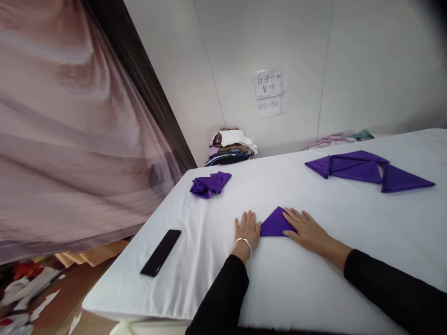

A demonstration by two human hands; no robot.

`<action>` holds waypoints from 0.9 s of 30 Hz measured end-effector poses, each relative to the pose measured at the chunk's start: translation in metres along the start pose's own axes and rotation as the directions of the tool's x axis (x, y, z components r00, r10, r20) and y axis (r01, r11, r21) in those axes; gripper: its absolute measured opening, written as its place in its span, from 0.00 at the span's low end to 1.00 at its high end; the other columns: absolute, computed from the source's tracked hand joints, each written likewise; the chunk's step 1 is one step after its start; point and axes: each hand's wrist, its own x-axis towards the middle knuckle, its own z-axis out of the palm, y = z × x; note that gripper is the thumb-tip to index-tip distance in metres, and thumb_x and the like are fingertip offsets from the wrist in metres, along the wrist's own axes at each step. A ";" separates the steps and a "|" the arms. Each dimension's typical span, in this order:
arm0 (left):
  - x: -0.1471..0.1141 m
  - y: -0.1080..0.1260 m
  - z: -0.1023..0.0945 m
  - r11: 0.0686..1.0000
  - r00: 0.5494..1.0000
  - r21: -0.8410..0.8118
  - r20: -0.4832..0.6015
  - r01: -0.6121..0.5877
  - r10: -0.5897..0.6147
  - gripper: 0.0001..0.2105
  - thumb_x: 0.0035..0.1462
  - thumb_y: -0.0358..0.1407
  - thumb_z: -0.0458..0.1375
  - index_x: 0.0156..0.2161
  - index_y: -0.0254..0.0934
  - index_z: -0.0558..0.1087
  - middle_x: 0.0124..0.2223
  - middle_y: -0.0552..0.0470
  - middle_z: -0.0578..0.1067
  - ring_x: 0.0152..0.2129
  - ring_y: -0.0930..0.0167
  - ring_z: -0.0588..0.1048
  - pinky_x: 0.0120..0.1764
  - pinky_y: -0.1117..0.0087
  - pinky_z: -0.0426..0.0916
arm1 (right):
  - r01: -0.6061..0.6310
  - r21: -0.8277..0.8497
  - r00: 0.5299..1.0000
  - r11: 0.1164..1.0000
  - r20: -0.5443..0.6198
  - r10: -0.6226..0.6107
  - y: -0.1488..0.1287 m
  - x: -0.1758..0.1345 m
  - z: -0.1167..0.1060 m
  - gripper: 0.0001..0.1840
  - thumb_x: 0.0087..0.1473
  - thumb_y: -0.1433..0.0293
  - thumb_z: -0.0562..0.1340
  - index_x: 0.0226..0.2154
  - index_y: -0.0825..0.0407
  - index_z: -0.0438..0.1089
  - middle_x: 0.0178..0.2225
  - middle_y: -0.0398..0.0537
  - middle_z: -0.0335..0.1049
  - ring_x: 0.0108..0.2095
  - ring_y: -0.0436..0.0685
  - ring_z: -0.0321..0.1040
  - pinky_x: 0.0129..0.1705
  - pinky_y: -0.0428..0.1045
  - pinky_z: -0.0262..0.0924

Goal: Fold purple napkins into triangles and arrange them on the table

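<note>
Phone [160, 252] lies on the table [300, 288]; further right, I see the left hand [247, 229] flat, holding nothing, beside the folded purple cloth [274, 225], then the right hand [307, 231] spread over its right side, ungripping. Uneven pressure could skew it.

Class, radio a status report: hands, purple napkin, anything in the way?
Left hand flat, at left corner of purple napkin. Right hand on its right side. Napkin folded, tapering to a far point. No obstruction seen; smartphone apart, left.
</note>
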 end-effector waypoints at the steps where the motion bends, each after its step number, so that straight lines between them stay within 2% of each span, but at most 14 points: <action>1: -0.001 -0.002 -0.001 1.000 1.000 0.004 -0.001 0.004 -0.004 0.26 0.60 0.45 0.29 0.62 0.43 0.46 0.65 0.56 0.47 0.61 0.66 0.42 0.59 0.51 0.40 | -0.004 0.001 1.000 1.000 0.002 0.004 0.002 -0.003 0.000 0.37 0.55 0.46 0.42 0.62 0.47 0.42 0.63 0.47 0.39 0.62 0.62 0.36 0.59 0.63 0.37; 5: -0.008 -0.015 -0.005 1.000 1.000 -0.002 0.013 0.017 -0.017 0.25 0.60 0.44 0.31 0.61 0.43 0.48 0.65 0.57 0.47 0.61 0.67 0.42 0.59 0.52 0.40 | -0.013 0.010 1.000 1.000 0.001 0.013 0.011 -0.014 -0.001 0.37 0.55 0.47 0.42 0.62 0.46 0.41 0.63 0.46 0.39 0.62 0.62 0.36 0.60 0.62 0.36; 8: -0.008 -0.018 -0.010 0.996 0.997 -0.049 0.024 0.079 -0.077 0.25 0.60 0.44 0.33 0.61 0.43 0.50 0.64 0.56 0.48 0.61 0.68 0.43 0.60 0.54 0.40 | -0.009 0.007 1.000 1.000 -0.004 0.009 0.015 -0.019 0.000 0.37 0.55 0.48 0.42 0.62 0.47 0.40 0.63 0.46 0.39 0.62 0.61 0.35 0.60 0.61 0.35; 10: -0.004 -0.010 -0.013 0.987 0.989 -0.072 0.019 0.145 -0.145 0.25 0.60 0.44 0.33 0.60 0.41 0.51 0.64 0.52 0.50 0.60 0.67 0.46 0.59 0.52 0.42 | -0.013 0.000 1.000 1.000 -0.004 0.013 0.016 -0.020 0.001 0.37 0.55 0.48 0.42 0.62 0.48 0.41 0.63 0.47 0.39 0.62 0.61 0.36 0.60 0.61 0.36; 12: 0.004 0.008 -0.015 0.983 0.986 -0.080 -0.005 0.165 -0.166 0.26 0.60 0.45 0.31 0.61 0.40 0.50 0.64 0.50 0.49 0.60 0.65 0.46 0.58 0.51 0.43 | -0.018 -0.010 1.000 1.000 -0.006 0.018 0.015 -0.020 0.001 0.37 0.55 0.47 0.42 0.62 0.48 0.41 0.63 0.47 0.40 0.62 0.61 0.36 0.60 0.62 0.36; 14: 0.012 0.032 -0.014 0.993 0.995 -0.089 -0.050 0.078 -0.083 0.27 0.60 0.47 0.30 0.61 0.41 0.50 0.64 0.51 0.48 0.61 0.65 0.44 0.59 0.51 0.40 | -0.024 -0.022 1.000 0.999 -0.006 0.024 0.013 -0.019 -0.001 0.38 0.55 0.47 0.42 0.62 0.49 0.42 0.62 0.48 0.41 0.61 0.61 0.37 0.59 0.62 0.37; 16: 0.019 0.055 -0.010 0.992 0.992 -0.090 -0.102 -0.085 0.076 0.28 0.59 0.49 0.30 0.61 0.41 0.49 0.64 0.52 0.47 0.61 0.66 0.42 0.59 0.52 0.36 | -0.027 -0.034 1.000 0.999 0.001 0.027 0.012 -0.019 -0.003 0.38 0.55 0.47 0.42 0.61 0.50 0.43 0.62 0.49 0.42 0.61 0.61 0.38 0.59 0.62 0.37; 18: 0.024 0.070 -0.003 0.979 0.979 -0.083 -0.102 -0.185 0.176 0.29 0.59 0.50 0.29 0.61 0.40 0.48 0.64 0.51 0.47 0.61 0.65 0.43 0.59 0.50 0.36 | -0.029 -0.044 0.999 0.999 0.012 0.030 0.010 -0.019 -0.005 0.38 0.55 0.47 0.42 0.61 0.51 0.43 0.62 0.49 0.41 0.61 0.61 0.38 0.59 0.62 0.37; 19: 0.025 0.074 0.000 0.977 0.978 -0.079 -0.086 -0.198 0.191 0.30 0.59 0.50 0.30 0.62 0.39 0.48 0.64 0.51 0.47 0.61 0.64 0.43 0.59 0.49 0.37 | -0.031 -0.046 0.999 0.998 0.015 0.031 0.009 -0.019 -0.006 0.38 0.55 0.47 0.41 0.61 0.51 0.43 0.62 0.49 0.41 0.61 0.61 0.38 0.59 0.62 0.37; 22: 0.025 0.073 0.007 0.980 0.982 -0.063 -0.054 -0.187 0.183 0.30 0.59 0.50 0.29 0.62 0.38 0.46 0.65 0.50 0.47 0.61 0.63 0.44 0.58 0.48 0.39 | -0.031 -0.046 0.999 0.998 0.012 0.031 0.008 -0.019 -0.007 0.38 0.55 0.47 0.42 0.61 0.50 0.43 0.62 0.49 0.42 0.61 0.61 0.38 0.59 0.62 0.38; 27: 0.021 0.052 0.008 0.991 0.991 -0.029 -0.024 -0.133 0.132 0.30 0.59 0.50 0.29 0.62 0.40 0.44 0.65 0.52 0.47 0.61 0.63 0.43 0.58 0.48 0.40 | -0.028 -0.039 0.999 0.999 0.015 0.029 0.012 -0.021 -0.005 0.37 0.55 0.48 0.42 0.61 0.49 0.43 0.62 0.49 0.42 0.61 0.61 0.37 0.59 0.62 0.36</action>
